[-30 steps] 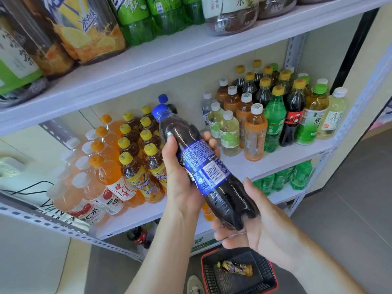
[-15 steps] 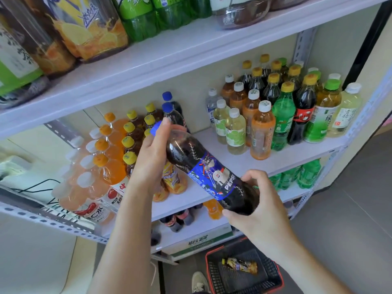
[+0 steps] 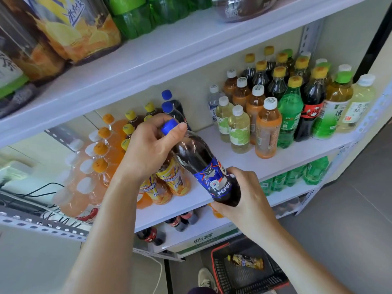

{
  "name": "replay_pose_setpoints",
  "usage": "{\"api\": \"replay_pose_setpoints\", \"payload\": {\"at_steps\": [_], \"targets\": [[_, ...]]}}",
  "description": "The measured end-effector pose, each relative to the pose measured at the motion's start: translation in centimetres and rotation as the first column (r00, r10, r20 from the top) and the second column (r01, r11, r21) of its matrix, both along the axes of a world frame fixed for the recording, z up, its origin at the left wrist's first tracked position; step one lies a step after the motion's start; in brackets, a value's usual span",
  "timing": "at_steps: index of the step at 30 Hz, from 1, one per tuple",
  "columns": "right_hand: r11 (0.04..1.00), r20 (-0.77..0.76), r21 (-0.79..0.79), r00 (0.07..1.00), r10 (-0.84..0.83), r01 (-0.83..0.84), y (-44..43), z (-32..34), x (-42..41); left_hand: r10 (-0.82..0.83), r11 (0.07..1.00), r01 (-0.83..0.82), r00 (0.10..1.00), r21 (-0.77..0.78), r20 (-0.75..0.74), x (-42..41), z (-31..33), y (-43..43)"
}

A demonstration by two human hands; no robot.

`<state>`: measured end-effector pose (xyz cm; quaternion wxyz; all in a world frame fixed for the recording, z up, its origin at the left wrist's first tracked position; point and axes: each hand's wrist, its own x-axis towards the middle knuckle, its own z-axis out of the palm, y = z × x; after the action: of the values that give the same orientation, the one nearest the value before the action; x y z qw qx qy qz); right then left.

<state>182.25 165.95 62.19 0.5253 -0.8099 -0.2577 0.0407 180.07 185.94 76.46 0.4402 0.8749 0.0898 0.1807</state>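
Gripping bottle [image 3: 199, 160], left hand [image 3: 148, 151] (cap), right hand [image 3: 250, 198]

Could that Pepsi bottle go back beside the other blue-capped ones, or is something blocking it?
Nothing visible. The Pepsi bottle, in left hand and right hand, hangs before bare shelf beside the blue-capped bottles.

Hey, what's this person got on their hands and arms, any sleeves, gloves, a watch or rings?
Nothing that shows. The left hand and right hand are bare, with no gloves or rings visible. No sleeve, watch or bracelet shows on either side, right to the picture's edge.
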Motion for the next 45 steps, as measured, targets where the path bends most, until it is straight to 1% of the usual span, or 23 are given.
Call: {"api": "replay_pose_setpoints", "payload": {"at_steps": [4, 6, 8, 11, 13, 17, 21, 24, 27, 32, 37, 39, 42, 43, 45], "targets": [[0.997, -0.026, -0.071, 0.999, 0.019, -0.021, 1.8, -1.0, 1.7, -0.118, 0.981, 0.129, 0.990, 0.145, -0.081, 0.2, 1.0, 0.5], [0.992, -0.024, -0.117, 0.999, 0.045, -0.047, 2.5, -1.2, 3.1, -0.122, 0.952, 0.153, 0.984, 0.266, -0.129, 0.5, 1.2, 0.9], [0.981, 0.010, -0.182, 0.998, 0.069, -0.067, 2.9, -0.9, 4.5, -0.083, 0.921, 0.141, 0.982, 0.363, -0.171, 1.0, 1.1, 1.3], [0.972, 0.088, -0.231, 0.994, 0.069, -0.047, 3.2, 0.2, 7.6, 0.029, 0.882, 0.080, 0.974, 0.464, -0.223, 2.3, 0.5, 2.4], [0.960, 0.164, -0.279, 0.985, 0.045, 0.003, 3.1, 1.3, 9.8, 0.089, 0.838, 0.061, 0.965, 0.543, -0.246, 3.2, 0.0, 3.1], [0.926, 0.312, -0.361, 0.950, 0.009, 0.110, 3.6, 3.3, 13.4, 0.162, 0.774, 0.063, 0.942, 0.630, -0.294, 5.5, -1.5, 4.8], [0.829, 0.369, -0.542, 0.925, 0.090, 0.136, 4.7, 4.2, 15.5, 0.258, 0.676, 0.050, 0.918, 0.736, -0.300, 7.1, -3.3, 5.6], [0.725, 0.329, -0.678, 0.932, 0.150, 0.123, 5.4, 4.5, 16.8, 0.339, 0.630, 0.012, 0.895, 0.776, -0.289, 8.2, -3.9, 6.0], [0.650, 0.273, -0.754, 0.944, 0.184, 0.091, 5.7, 4.8, 17.4, 0.389, 0.583, 0.008, 0.875, 0.812, -0.287, 8.9, -4.0, 6.3], [0.648, 0.318, -0.751, 0.930, 0.183, 0.129, 5.8, 5.9, 18.0, 0.393, 0.571, 0.010, 0.874, 0.821, -0.284, 9.2, -4.3, 7.0], [0.660, 0.367, -0.736, 0.908, 0.204, 0.149, 5.5, 5.9, 18.0, 0.449, 0.558, -0.001, 0.841, 0.830, -0.301, 9.5, -4.1, 6.9], [0.690, 0.362, -0.711, 0.912, 0.195, 0.134, 4.8, 6.0, 17.6, 0.474, 0.567, -0.007, 0.821, 0.823, -0.319, 9.6, -4.1, 6.8], [0.748, 0.358, -0.655, 0.916, 0.181, 0.108, 3.3, 6.2, 16.6, 0.519, 0.549, -0.022, 0.792, 0.835, -0.320, 9.5, -3.7, 5.8], [0.774, 0.346, -0.627, 0.922, 0.176, 0.087, 2.7, 6.3, 16.1, 0.525, 0.538, -0.043, 0.798, 0.842, -0.295, 9.2, -3.6, 5.4], [0.836, 0.302, -0.547, 0.939, 0.163, 0.031, 1.3, 6.5, 15.1, 0.511, 0.503, -0.109, 0.838, 0.857, -0.193, 8.5, -3.5, 4.0]]}}
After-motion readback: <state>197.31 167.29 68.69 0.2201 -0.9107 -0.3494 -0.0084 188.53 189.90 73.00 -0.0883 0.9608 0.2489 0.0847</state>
